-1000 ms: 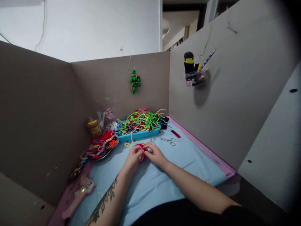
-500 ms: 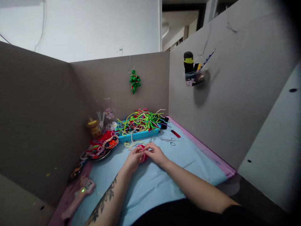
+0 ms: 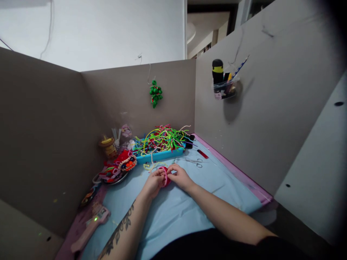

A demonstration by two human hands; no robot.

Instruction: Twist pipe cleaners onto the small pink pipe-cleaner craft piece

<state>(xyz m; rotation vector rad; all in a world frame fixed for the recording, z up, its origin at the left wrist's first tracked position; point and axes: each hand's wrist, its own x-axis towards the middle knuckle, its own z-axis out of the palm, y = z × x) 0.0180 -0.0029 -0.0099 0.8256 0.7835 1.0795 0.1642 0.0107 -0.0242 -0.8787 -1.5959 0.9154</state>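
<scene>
Pink and red fuzzy strands make up a small rounded piece (image 3: 167, 181) held between the two hands, just above or resting on the pale blue cloth (image 3: 217, 191) — which of the two, I cannot tell; a pink band crosses its near face, and deeper red shows to the right of that band. As far as can be judged, the round form is already there; with both hands busy at it, the handwork looks unfinished, though how much is left cannot be read at this size. Plenty of loose strands (image 3: 165, 139) lie heaped in the blue tray (image 3: 159, 156) beyond; the scissors (image 3: 193, 161) lie on the cloth, apart from both hands.

Left hand (image 3: 154, 181): thumb and fingers are closed on the piece from its left side, their tips meeting the pink band; right hand (image 3: 180, 177): thumb and forefinger are drawn together at the upper right edge, seemingly pinching it, the other fingers curled. So the piece sits between the two sets of fingertips — touching both, its lower part showing below them; what exactly lies inside the right pinch is too small to make out.
</scene>
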